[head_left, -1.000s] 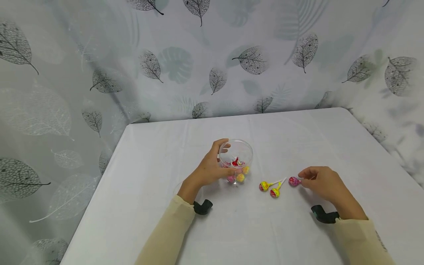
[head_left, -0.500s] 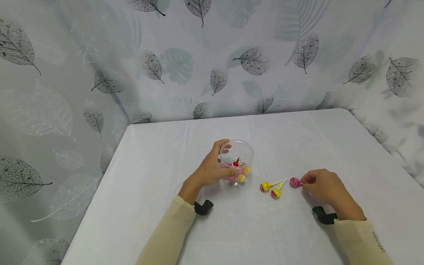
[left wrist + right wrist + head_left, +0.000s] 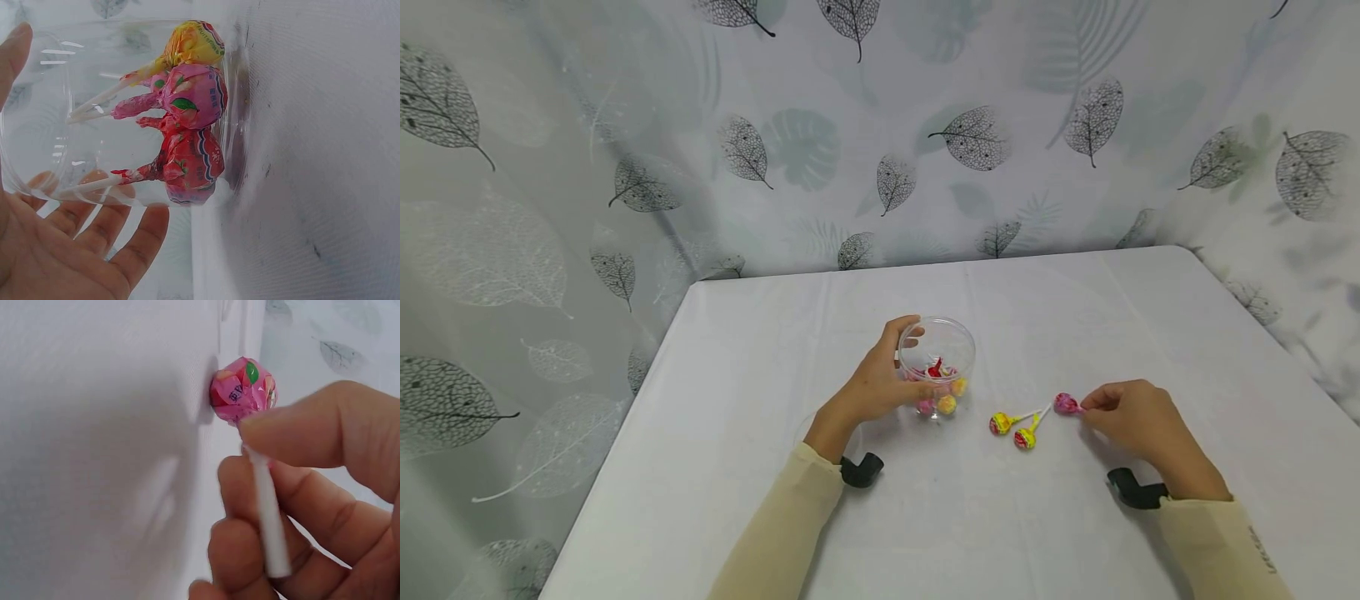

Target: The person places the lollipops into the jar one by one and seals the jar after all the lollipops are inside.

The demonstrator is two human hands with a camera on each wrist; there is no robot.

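A clear plastic cup [image 3: 937, 354] stands mid-table with several wrapped lollipops [image 3: 187, 112] inside. My left hand [image 3: 874, 383] curls round its left side, and its fingers [image 3: 94, 231] show through the clear wall. My right hand [image 3: 1131, 415] pinches the white stick [image 3: 269, 512] of a pink lollipop [image 3: 1064, 403], whose wrapped head [image 3: 242, 390] sits just off the white tablecloth [image 3: 94, 456]. Two yellow lollipops [image 3: 1011, 427] lie on the cloth between the cup and my right hand.
The white-clothed table [image 3: 760, 333] meets a leaf-patterned curtain [image 3: 805, 150] at the back and left. The table's right edge [image 3: 1247, 317] drops off beside more curtain. Black wrist mounts [image 3: 859, 469] show at both sleeves.
My right hand closed on the pink lollipop's stick and lifted it slightly up and toward the left. The left hand and the cup stayed put.
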